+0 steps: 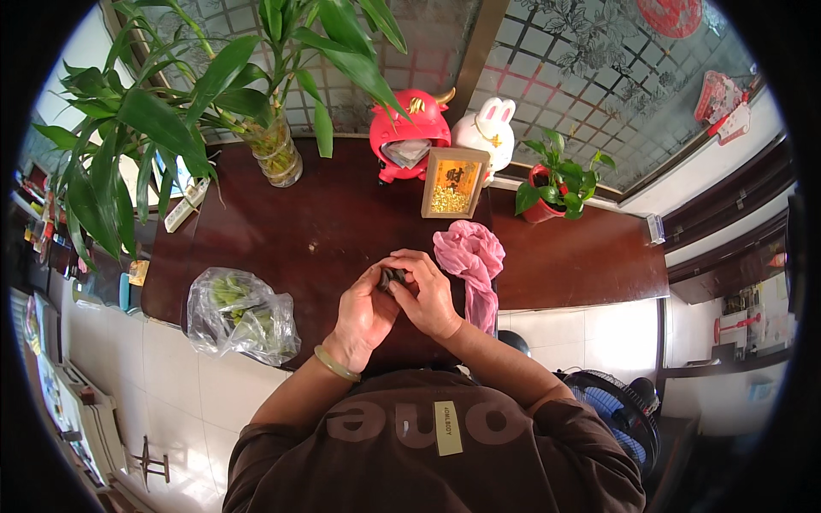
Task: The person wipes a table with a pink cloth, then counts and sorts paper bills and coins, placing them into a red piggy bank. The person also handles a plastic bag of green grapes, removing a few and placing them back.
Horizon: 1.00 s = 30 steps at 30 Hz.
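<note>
Both hands meet over the dark wooden table (256, 243), close in front of my body. Cupped in my left hand (365, 308), which has a pale bangle (336, 365) at its wrist, are some small dark objects (391, 279). The fingers of my right hand (423, 295) close over the same objects from the right. The curled fingers partly cover them, so I cannot tell what they are. To the right of my hands lies a bunched pink cloth or thin bag (471, 256). A clear plastic bag (244, 317) with green produce inside rests at the left front edge.
Along the back stand a glass vase (276, 157) of leafy stems, a red ox-like figurine (407, 122), a white rabbit figurine (484, 138), a framed gold picture (454, 185) and a potted plant (546, 192). A power strip (187, 206) lies left; a fan (616, 410) stands right.
</note>
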Motion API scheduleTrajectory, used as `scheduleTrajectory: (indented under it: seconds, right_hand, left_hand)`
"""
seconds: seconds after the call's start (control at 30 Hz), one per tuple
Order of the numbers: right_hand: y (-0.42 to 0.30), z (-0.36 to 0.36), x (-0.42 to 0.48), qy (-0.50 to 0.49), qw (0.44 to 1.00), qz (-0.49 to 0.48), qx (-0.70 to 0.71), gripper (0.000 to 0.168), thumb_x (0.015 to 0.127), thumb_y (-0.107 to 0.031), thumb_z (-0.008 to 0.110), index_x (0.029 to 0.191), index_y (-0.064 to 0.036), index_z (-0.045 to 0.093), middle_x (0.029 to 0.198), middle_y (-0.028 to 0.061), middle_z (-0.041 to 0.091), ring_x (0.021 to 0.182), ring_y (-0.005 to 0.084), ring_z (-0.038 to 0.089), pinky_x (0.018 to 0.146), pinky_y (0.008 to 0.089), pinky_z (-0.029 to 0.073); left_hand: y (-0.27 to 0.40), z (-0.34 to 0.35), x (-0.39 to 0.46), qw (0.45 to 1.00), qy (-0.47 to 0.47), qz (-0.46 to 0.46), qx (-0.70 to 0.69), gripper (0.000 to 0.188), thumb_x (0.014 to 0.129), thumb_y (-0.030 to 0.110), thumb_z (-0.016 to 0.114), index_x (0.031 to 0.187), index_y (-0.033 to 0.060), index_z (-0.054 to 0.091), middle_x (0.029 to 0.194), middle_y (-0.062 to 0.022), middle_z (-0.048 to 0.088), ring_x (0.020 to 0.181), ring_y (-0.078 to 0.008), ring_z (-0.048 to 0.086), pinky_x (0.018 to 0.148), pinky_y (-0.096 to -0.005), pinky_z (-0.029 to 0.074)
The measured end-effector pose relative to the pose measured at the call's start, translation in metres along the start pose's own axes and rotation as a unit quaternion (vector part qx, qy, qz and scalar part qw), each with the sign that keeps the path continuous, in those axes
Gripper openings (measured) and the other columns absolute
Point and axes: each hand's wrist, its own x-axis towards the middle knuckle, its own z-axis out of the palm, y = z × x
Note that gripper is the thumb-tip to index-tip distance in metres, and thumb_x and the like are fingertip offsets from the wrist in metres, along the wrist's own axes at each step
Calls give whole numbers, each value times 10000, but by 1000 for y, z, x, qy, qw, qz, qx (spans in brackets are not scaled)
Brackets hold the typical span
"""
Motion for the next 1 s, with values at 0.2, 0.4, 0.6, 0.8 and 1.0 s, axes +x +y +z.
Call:
scheduleTrajectory:
  seconds: [0.2, 0.4, 0.6, 0.8, 1.0]
  right_hand:
    - [9, 9, 6, 40, 997, -55, -40, 213, 743, 24, 628, 942, -31, 580, 1061, 132, 617, 906, 308, 626, 752, 370, 518]
    - [9, 15, 7, 31, 999, -6, 5, 155, 795, 17, 616, 939, -21, 573, 1053, 137, 618, 925, 309, 622, 758, 356, 512]
    - [2, 11, 10, 44, 997, -5, 66, 182, 866, -19, 606, 1043, -26, 566, 1108, 137, 597, 947, 274, 614, 766, 314, 500]
    - [10, -2, 4, 40, 999, -25, -6, 311, 833, -30, 656, 1128, -40, 558, 1157, 154, 581, 1036, 304, 594, 822, 351, 492]
    - [8, 5, 4, 17, 996, -48, -77, 418, 732, -50, 726, 1121, -37, 572, 1154, 153, 576, 1043, 341, 574, 874, 388, 487]
  left_hand:
    - [-5, -1, -2, 1000, 25, 12, -8, 308, 1017, 176, 318, 1173, 26, 537, 1104, -65, 563, 1060, -174, 526, 969, -344, 422]
    - [-5, -2, -3, 1000, 19, -13, -4, 268, 1019, 208, 363, 1180, 76, 531, 1177, -22, 544, 1127, -162, 510, 1005, -336, 404]
    - [4, 18, -4, 998, 58, 10, 6, 279, 1013, 185, 347, 1096, 37, 568, 1087, -87, 592, 1056, -210, 563, 967, -390, 445]
    - [15, -1, 0, 997, 58, 53, -2, 214, 996, 173, 438, 1073, 33, 580, 1043, -94, 610, 994, -220, 586, 935, -387, 474]
    - [14, -5, 3, 990, 109, 83, 36, 226, 1004, 181, 417, 1078, 32, 571, 1032, -105, 608, 983, -234, 594, 923, -382, 484]
